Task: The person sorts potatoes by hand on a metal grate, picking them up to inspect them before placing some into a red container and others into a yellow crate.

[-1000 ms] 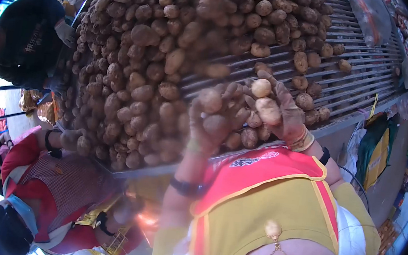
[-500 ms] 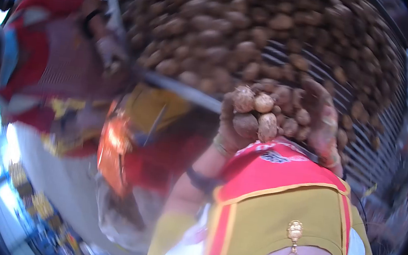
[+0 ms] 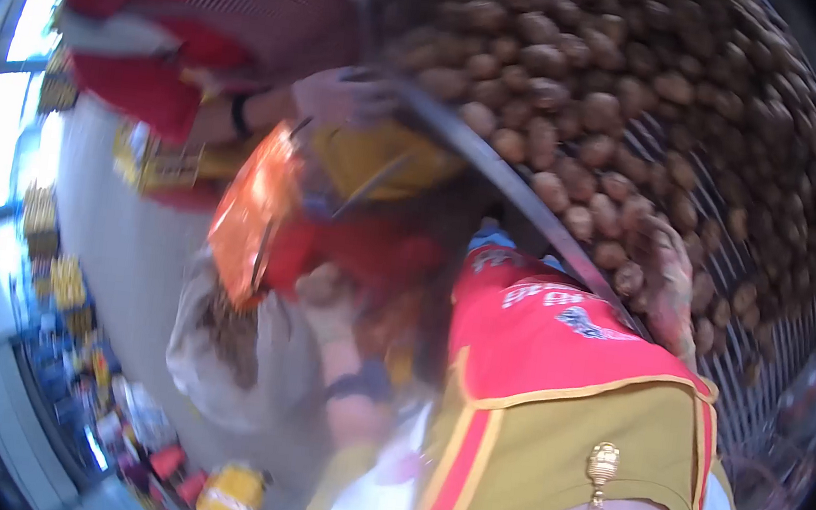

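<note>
Many small round brown potatoes (image 3: 600,116) lie heaped on a slatted metal table (image 3: 754,395) with a pale metal rim (image 3: 498,170). My right hand (image 3: 668,285) rests on the slats near that rim, cupped on edge with its fingers extended. Several potatoes touch or lie close to its palm. Away from the table, my left hand (image 3: 325,291) is low on the left beside an open pale sack (image 3: 290,363). Motion smears its fingers, and I cannot make out whether anything is in them.
At the upper left stands another person in red (image 3: 244,15), with a gloved hand (image 3: 340,96) near the rim. An orange plastic bag (image 3: 253,217) and a yellow piece (image 3: 388,167) hang below the table. Yellow crates (image 3: 68,282) and a yellow bundle (image 3: 231,497) lie on the floor.
Both my hands held a cluster of potatoes between them earlier. Now my left hand has moved down and left toward the sack, while the right stays by the table. The view has swung left.
</note>
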Demonstrator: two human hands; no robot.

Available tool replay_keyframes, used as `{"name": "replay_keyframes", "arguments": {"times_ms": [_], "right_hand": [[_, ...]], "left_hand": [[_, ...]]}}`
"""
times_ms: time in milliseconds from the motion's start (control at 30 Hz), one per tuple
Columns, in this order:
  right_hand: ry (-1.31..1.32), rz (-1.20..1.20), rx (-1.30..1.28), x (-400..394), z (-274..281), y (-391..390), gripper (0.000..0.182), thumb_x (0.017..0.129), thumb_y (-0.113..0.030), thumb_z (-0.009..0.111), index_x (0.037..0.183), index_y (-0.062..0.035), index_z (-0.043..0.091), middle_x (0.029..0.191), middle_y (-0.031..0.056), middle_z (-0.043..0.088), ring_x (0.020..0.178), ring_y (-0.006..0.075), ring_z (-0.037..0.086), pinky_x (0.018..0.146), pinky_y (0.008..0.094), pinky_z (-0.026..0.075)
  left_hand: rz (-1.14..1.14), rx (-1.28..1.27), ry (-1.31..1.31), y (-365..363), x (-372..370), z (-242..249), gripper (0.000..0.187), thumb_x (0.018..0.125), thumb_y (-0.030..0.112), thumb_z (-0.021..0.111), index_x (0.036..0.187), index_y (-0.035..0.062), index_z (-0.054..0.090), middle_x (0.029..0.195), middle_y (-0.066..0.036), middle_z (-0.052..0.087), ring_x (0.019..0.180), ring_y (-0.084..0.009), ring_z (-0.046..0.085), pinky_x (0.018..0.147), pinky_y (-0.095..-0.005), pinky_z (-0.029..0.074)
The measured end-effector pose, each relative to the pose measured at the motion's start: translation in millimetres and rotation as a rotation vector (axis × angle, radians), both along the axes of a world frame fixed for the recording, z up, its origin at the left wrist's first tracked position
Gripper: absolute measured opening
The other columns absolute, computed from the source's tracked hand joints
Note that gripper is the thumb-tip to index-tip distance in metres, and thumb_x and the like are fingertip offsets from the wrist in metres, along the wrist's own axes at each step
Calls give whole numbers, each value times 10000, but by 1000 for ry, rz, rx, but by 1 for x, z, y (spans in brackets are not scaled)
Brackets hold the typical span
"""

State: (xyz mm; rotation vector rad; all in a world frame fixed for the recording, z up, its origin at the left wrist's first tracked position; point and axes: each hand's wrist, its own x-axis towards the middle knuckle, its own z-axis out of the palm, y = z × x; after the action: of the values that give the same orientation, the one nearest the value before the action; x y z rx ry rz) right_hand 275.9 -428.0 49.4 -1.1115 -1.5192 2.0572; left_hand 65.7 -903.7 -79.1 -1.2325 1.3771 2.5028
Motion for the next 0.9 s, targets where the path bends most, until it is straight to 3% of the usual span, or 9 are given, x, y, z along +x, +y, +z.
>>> {"name": "replay_keyframes", "arguments": {"times_ms": [133,200,233,367,467,533,700,767,900], "right_hand": [[112,62,107,23,-1,2,309,1038,-217,506,1297,-63,575,1098,45,642,981,126,613,854,287,506],[94,31,180,41,-4,3,300,1034,-213,521,1294,-73,580,1083,37,647,974,119,613,840,278,505],[-88,20,183,52,2,6,300,1023,-224,533,1255,-52,616,1180,80,650,1151,179,586,986,328,461],[-209,-214,361,104,-10,17,288,997,-225,556,1201,-45,653,1201,113,643,1146,220,609,1000,343,463],[-316,-431,752,172,-39,59,266,979,-165,584,1203,-39,648,1193,77,643,1148,184,590,1011,313,457],[-281,-637,676,207,-28,90,246,973,-154,593,1176,-36,665,1127,49,670,1080,158,605,957,296,481],[-322,-735,742,225,-19,159,267,898,-86,558,1136,-19,660,1155,154,659,1126,283,611,990,364,471],[-365,-647,856,209,-30,188,305,861,-76,568,1154,-21,629,1157,178,645,1138,324,599,994,400,467],[-973,-560,979,189,-77,223,406,818,-189,627,1192,-61,535,1167,222,594,1092,416,572,934,487,468]], "left_hand": [[-225,-376,12,44,-31,-30,556,986,403,544,1417,65,450,1231,-79,558,1093,-231,531,958,-436,444],[-788,-970,439,135,-26,-15,316,1027,203,423,1214,37,617,1233,-149,609,1131,-247,582,1009,-420,457],[-932,-958,609,180,-20,5,336,992,227,513,1251,32,600,1294,-144,586,1195,-269,549,1032,-431,432],[-1390,-1436,1688,337,15,91,322,925,190,602,1213,54,651,1317,-178,585,1278,-387,495,1072,-502,384],[-1640,-1041,1917,433,68,124,304,844,177,667,1138,104,694,1290,-156,595,1265,-440,477,1075,-577,359],[-1771,-818,2132,483,98,135,318,787,186,696,1092,97,702,1316,-148,565,1287,-427,460,1088,-590,345],[-1731,-709,2549,612,199,142,426,797,241,667,1200,104,656,1458,-169,465,1378,-392,393,1143,-600,269],[-1559,-955,2744,672,236,128,554,838,350,649,1341,129,579,1530,-170,393,1407,-383,357,1152,-619,232],[-1693,-1283,2399,736,254,134,680,882,493,605,1496,261,426,1590,-142,327,1459,-371,299,1166,-662,145]]}}
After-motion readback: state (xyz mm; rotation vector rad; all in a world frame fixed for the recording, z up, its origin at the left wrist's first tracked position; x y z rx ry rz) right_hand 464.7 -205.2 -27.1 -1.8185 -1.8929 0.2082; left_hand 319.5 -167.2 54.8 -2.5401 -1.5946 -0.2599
